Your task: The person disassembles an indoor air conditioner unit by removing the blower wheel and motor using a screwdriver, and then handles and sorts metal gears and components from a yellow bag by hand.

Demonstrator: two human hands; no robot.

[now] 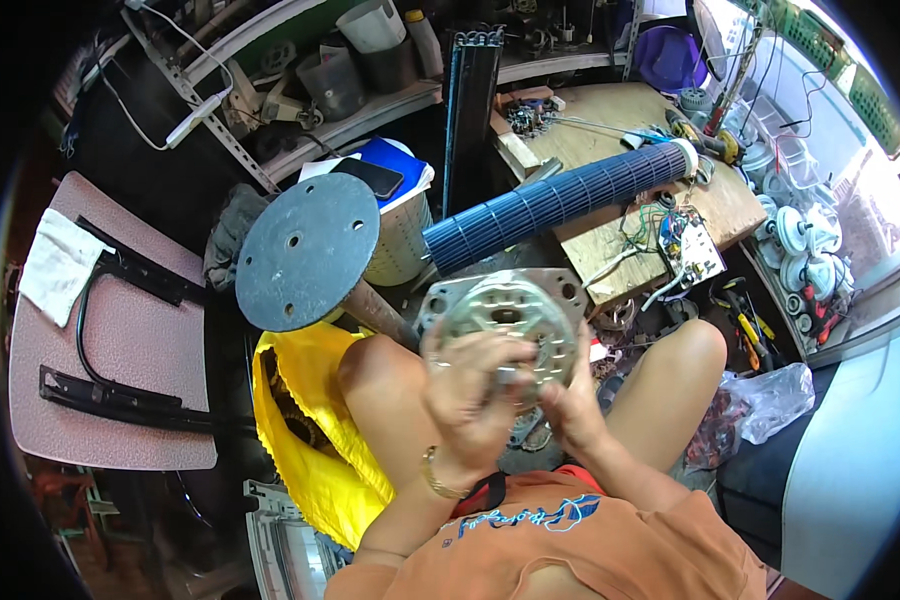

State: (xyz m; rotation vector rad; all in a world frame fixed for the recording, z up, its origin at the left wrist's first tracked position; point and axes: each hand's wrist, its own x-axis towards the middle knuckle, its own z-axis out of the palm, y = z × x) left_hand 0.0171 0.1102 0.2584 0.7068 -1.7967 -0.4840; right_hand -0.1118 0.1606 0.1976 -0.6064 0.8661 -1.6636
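A round silver metal motor housing [510, 310] with a squarish flange is held between my knees. My left hand [467, 385] grips its near left side, fingers curled over the rim. My right hand [568, 395] holds the near right edge, fingers pinched on the rim. A gold bracelet sits on my left wrist. Both hands hide the lower part of the housing.
A long blue cylindrical blower wheel [560, 205] lies across a wooden board [610, 130] beyond the housing. A circuit board with wires [690, 245] rests on it. A round grey disc on a post [308, 250] stands left. A yellow bag [305, 420] lies by my left leg. A pink board [120, 330] is far left.
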